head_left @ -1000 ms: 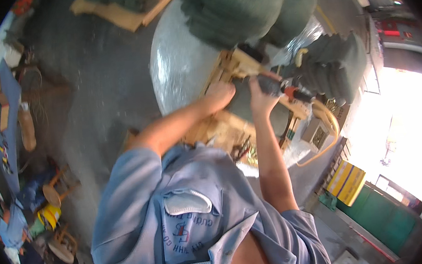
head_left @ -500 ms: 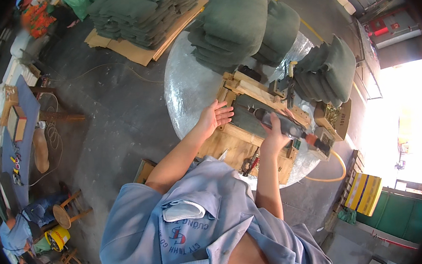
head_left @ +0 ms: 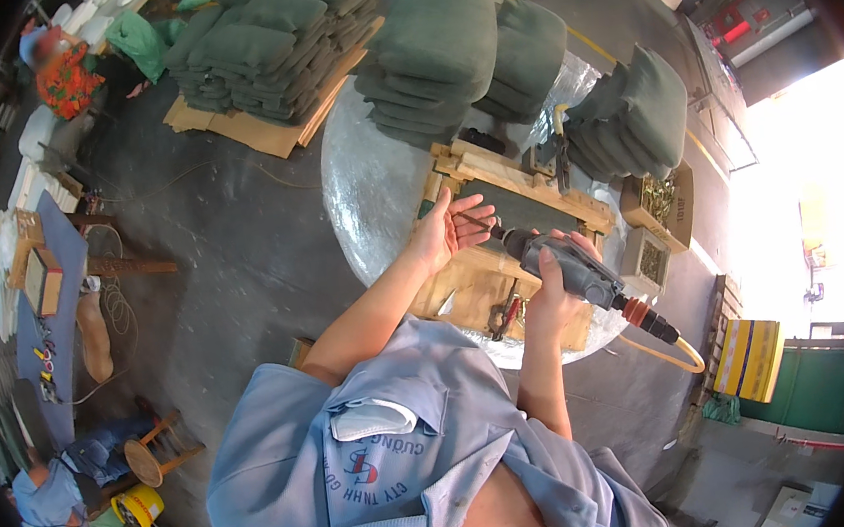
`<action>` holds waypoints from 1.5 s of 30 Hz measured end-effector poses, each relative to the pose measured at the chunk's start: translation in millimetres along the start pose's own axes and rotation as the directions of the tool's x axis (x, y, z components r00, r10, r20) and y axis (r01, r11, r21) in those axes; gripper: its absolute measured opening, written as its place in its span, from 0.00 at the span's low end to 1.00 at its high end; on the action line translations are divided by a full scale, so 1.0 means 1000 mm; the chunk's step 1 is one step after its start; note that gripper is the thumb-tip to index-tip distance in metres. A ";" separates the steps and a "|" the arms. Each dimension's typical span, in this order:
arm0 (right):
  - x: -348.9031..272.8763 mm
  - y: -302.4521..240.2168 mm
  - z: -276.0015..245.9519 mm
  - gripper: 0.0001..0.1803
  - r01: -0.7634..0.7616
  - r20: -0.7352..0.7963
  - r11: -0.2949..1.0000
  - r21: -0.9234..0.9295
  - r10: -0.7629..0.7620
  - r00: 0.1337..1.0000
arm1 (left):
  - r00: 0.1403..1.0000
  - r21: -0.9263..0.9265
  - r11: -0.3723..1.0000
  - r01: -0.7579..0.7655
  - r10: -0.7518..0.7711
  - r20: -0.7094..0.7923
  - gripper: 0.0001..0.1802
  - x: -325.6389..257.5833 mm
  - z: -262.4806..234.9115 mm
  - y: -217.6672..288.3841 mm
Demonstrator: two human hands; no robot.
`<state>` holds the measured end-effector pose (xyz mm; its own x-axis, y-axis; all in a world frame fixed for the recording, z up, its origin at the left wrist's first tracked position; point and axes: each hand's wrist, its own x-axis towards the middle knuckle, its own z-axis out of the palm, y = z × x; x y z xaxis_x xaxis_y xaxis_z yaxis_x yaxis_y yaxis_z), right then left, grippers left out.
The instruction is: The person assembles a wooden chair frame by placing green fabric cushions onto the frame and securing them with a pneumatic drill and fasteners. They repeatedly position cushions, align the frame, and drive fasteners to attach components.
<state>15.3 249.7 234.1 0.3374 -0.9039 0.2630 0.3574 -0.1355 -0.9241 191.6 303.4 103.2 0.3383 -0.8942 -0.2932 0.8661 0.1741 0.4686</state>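
My right hand (head_left: 556, 282) is wrapped around a grey air drill (head_left: 581, 272) with an orange collar at its rear. Its thin bit points left, toward my left hand (head_left: 449, 231). That hand is turned partly palm up, fingers apart, beside the bit's tip; whether it touches the bit I cannot tell. Beneath both hands lies a wooden jig (head_left: 474, 289) with raised rails, and a dark green panel (head_left: 527, 206) shows between the rails. A toggle clamp (head_left: 560, 146) stands at the jig's far side. A red-handled tool (head_left: 509, 314) rests near its front.
Green padded panels (head_left: 442, 36) are stacked behind the jig on a plastic-wrapped round table (head_left: 355, 189). More panels (head_left: 263, 47) lie on cardboard, far left. Boxes of small parts (head_left: 647, 259) stand right of the jig. A yellow air hose (head_left: 693, 352) trails off the drill. Other people sit at left.
The drill has come up and nearer to me in my right hand, off the green panel. My left hand has turned and now sits beside the bit's tip. The whole view has shifted slightly.
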 end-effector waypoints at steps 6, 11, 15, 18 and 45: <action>-0.011 -0.001 -0.001 0.29 0.000 0.002 1.000 -0.007 0.000 1.000 | 1.000 0.032 0.999 -0.025 0.025 0.004 0.46 -0.012 -0.006 0.005; -0.015 0.003 -0.001 0.30 -0.016 0.019 1.000 0.007 0.016 1.000 | 0.998 0.073 0.995 -0.064 0.064 0.007 0.49 -0.022 -0.019 0.009; -0.015 0.003 0.004 0.30 -0.083 -0.003 0.994 0.072 0.083 0.997 | 0.997 0.068 0.995 -0.075 0.076 -0.012 0.51 -0.035 -0.033 0.014; -0.017 0.010 0.008 0.30 -0.098 0.006 0.992 0.082 0.098 0.995 | 0.996 0.066 0.994 -0.082 0.080 0.037 0.52 -0.039 -0.034 0.015; 0.007 -0.001 -0.013 0.28 -0.344 -0.156 0.935 0.087 0.354 0.922 | 0.993 0.402 0.908 0.115 -0.112 -0.031 0.14 -0.042 -0.059 0.039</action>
<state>6.1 238.0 233.5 0.3020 -0.9448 -0.1275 0.2936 0.2194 -0.9304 232.5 371.5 84.5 0.2507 -0.8949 -0.3693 0.6773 -0.1104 0.7273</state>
